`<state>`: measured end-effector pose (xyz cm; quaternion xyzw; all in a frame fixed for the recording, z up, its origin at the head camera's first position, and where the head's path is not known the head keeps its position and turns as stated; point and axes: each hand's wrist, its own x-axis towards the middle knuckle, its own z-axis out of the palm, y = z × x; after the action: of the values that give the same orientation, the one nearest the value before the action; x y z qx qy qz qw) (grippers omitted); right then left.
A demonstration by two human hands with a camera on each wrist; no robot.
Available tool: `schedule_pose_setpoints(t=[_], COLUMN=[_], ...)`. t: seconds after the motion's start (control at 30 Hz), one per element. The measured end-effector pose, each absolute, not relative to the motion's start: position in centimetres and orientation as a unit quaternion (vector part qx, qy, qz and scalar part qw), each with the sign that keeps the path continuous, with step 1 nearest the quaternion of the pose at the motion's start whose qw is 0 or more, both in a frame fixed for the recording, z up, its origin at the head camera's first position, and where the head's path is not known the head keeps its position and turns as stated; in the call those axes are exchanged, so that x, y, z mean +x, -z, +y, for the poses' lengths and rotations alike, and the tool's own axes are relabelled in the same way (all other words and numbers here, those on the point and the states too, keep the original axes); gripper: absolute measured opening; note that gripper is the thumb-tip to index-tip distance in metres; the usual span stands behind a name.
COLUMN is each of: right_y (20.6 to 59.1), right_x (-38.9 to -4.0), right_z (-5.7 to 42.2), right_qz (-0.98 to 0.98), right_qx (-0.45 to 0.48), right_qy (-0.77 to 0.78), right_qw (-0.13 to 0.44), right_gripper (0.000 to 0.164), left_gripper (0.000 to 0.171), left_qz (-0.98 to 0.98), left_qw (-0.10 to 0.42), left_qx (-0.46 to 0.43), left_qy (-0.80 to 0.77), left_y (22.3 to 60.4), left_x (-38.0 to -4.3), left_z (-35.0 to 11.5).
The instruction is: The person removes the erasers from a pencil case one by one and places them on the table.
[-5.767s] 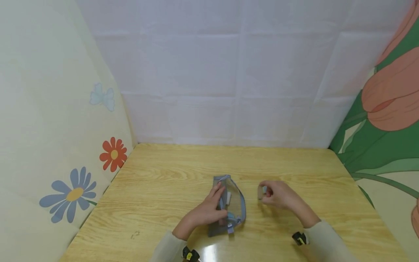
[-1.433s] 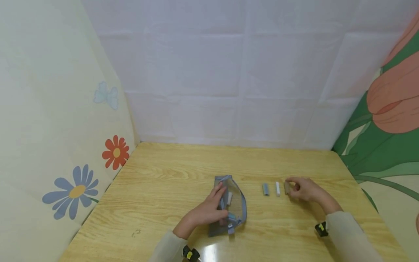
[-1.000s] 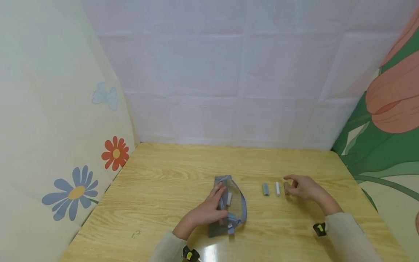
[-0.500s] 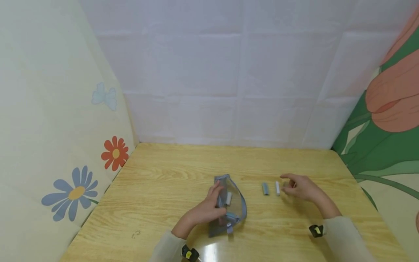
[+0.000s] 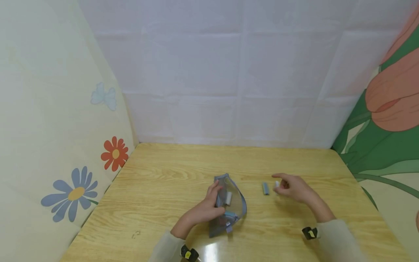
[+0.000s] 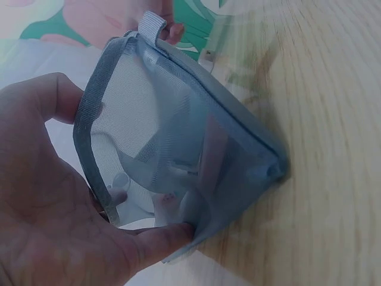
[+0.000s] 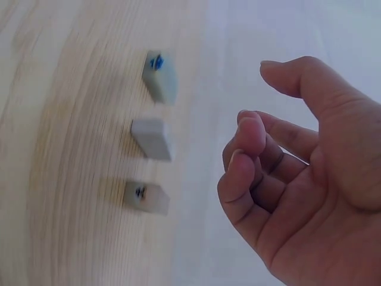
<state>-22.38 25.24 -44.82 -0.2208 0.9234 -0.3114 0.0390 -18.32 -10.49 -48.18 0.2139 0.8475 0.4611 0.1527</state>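
Observation:
My left hand [image 5: 204, 211] grips a grey-blue mesh zip pouch [image 5: 243, 205], thumb on one side and fingers on the other edge. Through the mesh show a white block [image 5: 228, 198], a light-blue piece [image 5: 230, 214] and, in the left wrist view, a pinkish piece [image 6: 212, 149]. My right hand [image 5: 294, 187] hovers with thumb and fingers apart, holding nothing. Beside it in the right wrist view stand three small eraser-like blocks in a row: pale green with a blue mark [image 7: 159, 77], white [image 7: 152, 138] and greyish with a dark mark [image 7: 146, 198]. The head view hides one behind the right hand.
A wood-grain table [image 5: 157, 182] lies under everything. White cloth [image 5: 196, 72] hangs behind it, with flower-printed cloths [image 5: 65, 127] at both sides. Each wrist wears a small black camera strap [image 5: 309, 233].
The right hand has released the greyish block and drifted left past it, over the white one. Two more blocks appeared on the table since the earliest frame. The left hand has tilted the pouch slightly.

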Motion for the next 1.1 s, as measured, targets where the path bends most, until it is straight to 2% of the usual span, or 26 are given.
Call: schedule_pose_setpoints(t=[0.63,0.83,1.1], right_y=[45.6,46.1,46.2], right_x=[-21.5,-21.3,-20.9], right_z=[22.3,21.4,20.2], right_qz=[0.901,0.897,0.892], right_qx=[-0.259,-0.269,-0.269], right_qy=[0.346,0.351,0.362], right_qw=[0.037,0.018,0.034], right_gripper=[0.054,0.054,0.057], left_gripper=[0.094,0.095,0.094], left_qz=[0.85,0.853,0.854], left_qw=[0.151,0.156,0.153], left_qx=[0.214,0.208,0.205], left_qy=[-0.457,-0.453,-0.454], left_y=[48.4,48.3,48.2], left_x=[-18.1,-18.2,-18.0], left_z=[-10.3,-10.2,-10.2])
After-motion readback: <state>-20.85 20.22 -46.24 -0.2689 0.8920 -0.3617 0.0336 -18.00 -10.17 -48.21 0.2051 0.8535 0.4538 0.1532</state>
